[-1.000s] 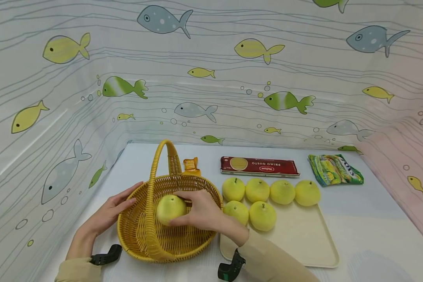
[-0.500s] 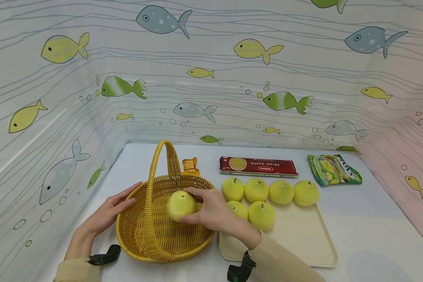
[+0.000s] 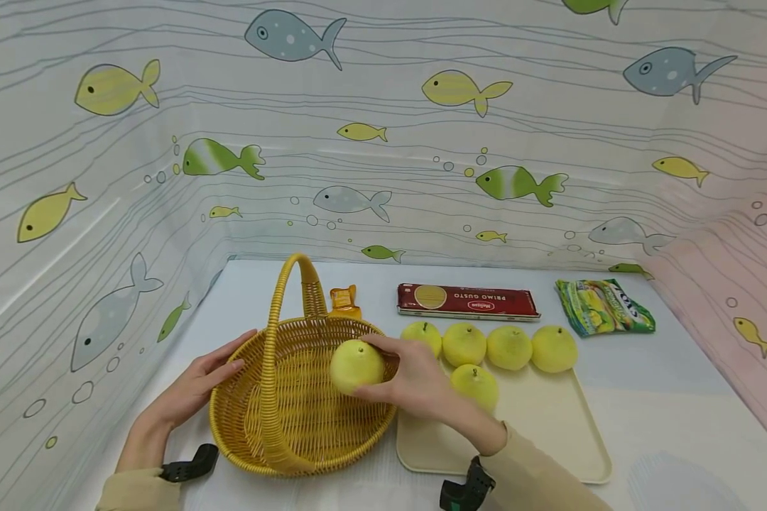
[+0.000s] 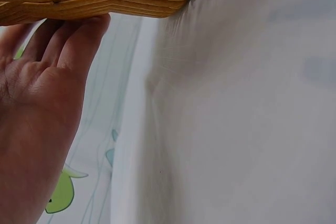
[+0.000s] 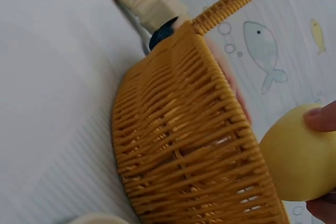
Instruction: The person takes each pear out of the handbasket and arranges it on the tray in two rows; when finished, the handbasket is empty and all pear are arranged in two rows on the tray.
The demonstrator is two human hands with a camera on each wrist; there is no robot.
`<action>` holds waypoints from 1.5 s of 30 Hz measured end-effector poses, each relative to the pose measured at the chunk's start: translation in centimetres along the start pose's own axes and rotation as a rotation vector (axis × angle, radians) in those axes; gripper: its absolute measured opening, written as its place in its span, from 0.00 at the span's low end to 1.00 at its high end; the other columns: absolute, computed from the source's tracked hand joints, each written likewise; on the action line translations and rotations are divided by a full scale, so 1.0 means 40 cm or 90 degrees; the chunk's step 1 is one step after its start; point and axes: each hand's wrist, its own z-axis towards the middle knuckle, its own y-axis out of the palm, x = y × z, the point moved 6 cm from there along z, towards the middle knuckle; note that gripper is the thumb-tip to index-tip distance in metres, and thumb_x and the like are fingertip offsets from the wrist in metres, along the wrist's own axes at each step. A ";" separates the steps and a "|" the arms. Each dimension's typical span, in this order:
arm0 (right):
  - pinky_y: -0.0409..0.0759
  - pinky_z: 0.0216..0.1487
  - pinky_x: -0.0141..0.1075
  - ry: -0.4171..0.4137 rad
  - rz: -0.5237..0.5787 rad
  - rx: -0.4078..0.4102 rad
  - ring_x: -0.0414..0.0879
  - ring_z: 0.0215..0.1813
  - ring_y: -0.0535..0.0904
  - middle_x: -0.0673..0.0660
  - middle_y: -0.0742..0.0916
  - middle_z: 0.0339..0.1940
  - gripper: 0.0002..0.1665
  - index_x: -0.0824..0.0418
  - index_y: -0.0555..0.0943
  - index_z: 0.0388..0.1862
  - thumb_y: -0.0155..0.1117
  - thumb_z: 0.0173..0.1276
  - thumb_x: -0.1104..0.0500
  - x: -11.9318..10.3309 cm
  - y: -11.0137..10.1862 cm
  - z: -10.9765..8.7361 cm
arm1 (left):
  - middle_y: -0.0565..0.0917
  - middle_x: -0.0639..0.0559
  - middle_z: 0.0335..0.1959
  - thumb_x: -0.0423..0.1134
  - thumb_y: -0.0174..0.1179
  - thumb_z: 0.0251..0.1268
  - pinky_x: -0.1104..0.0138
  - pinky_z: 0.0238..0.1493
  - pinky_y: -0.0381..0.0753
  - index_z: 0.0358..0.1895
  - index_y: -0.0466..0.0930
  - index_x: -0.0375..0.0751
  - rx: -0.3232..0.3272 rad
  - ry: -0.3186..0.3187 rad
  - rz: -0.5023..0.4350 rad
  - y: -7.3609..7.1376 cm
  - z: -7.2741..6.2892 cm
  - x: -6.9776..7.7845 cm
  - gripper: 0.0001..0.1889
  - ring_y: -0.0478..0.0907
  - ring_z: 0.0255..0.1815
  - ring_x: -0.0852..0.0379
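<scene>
My right hand (image 3: 415, 372) holds a round yellow-green fruit (image 3: 356, 366) between thumb and fingers, over the right side of the wicker basket (image 3: 294, 397). In the right wrist view the fruit (image 5: 299, 156) appears just beyond the basket's rim, pinched by fingertips. The basket's visible inside holds nothing. My left hand (image 3: 194, 387) rests against the basket's left side, its thumb at the rim and its fingers extended along the outside. Fingers of my left hand (image 4: 58, 77) touch the woven wall in the left wrist view. Behind my right hand, more such fruits (image 3: 464, 345) sit on a cream tray (image 3: 543, 426).
A red biscuit pack (image 3: 468, 302) lies behind the fruits. Further right is a green candy bag (image 3: 604, 306). Behind the basket sits a small orange packet (image 3: 345, 301). The basket's tall handle (image 3: 270, 355) arches over its middle. A fish-print cloth (image 3: 371, 142) encloses the table.
My right hand has carried the fruit rightward from the basket's middle to its right side, slightly up. My left hand and the basket have stayed in place.
</scene>
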 end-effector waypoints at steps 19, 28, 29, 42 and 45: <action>0.81 0.59 0.37 0.029 0.035 0.050 0.46 0.59 0.83 0.52 0.85 0.61 0.42 0.57 0.80 0.65 0.84 0.49 0.52 0.052 -0.144 -0.075 | 0.58 0.48 0.80 0.38 0.46 0.81 0.83 0.60 0.67 0.80 0.55 0.50 0.001 -0.005 0.005 0.000 0.000 0.002 0.28 0.59 0.69 0.83; 0.83 0.57 0.45 0.052 0.053 0.061 0.49 0.58 0.84 0.55 0.83 0.63 0.42 0.54 0.78 0.67 0.82 0.52 0.50 0.072 -0.207 -0.118 | 0.58 0.51 0.80 0.39 0.46 0.81 0.84 0.60 0.66 0.80 0.55 0.50 0.005 -0.012 0.007 0.000 -0.002 0.001 0.28 0.59 0.69 0.84; 0.83 0.57 0.43 0.052 0.051 0.064 0.49 0.58 0.84 0.54 0.84 0.63 0.41 0.53 0.78 0.66 0.82 0.52 0.50 0.072 -0.215 -0.122 | 0.58 0.51 0.80 0.39 0.47 0.81 0.84 0.60 0.66 0.80 0.55 0.50 0.005 -0.012 0.008 0.000 -0.002 0.002 0.28 0.59 0.69 0.85; 0.83 0.56 0.37 0.086 -0.033 0.119 0.48 0.59 0.84 0.53 0.84 0.62 0.41 0.52 0.78 0.66 0.81 0.52 0.47 0.098 -0.321 -0.188 | 0.59 0.52 0.80 0.38 0.46 0.81 0.84 0.60 0.66 0.80 0.55 0.49 0.000 -0.006 -0.004 0.002 -0.004 0.005 0.28 0.58 0.70 0.84; 0.83 0.56 0.35 0.090 -0.046 0.127 0.42 0.57 0.84 0.52 0.84 0.62 0.41 0.52 0.78 0.67 0.81 0.53 0.47 0.110 -0.339 -0.202 | 0.59 0.52 0.80 0.38 0.45 0.81 0.84 0.60 0.66 0.80 0.55 0.49 -0.001 -0.004 -0.003 0.003 -0.004 0.005 0.28 0.58 0.70 0.84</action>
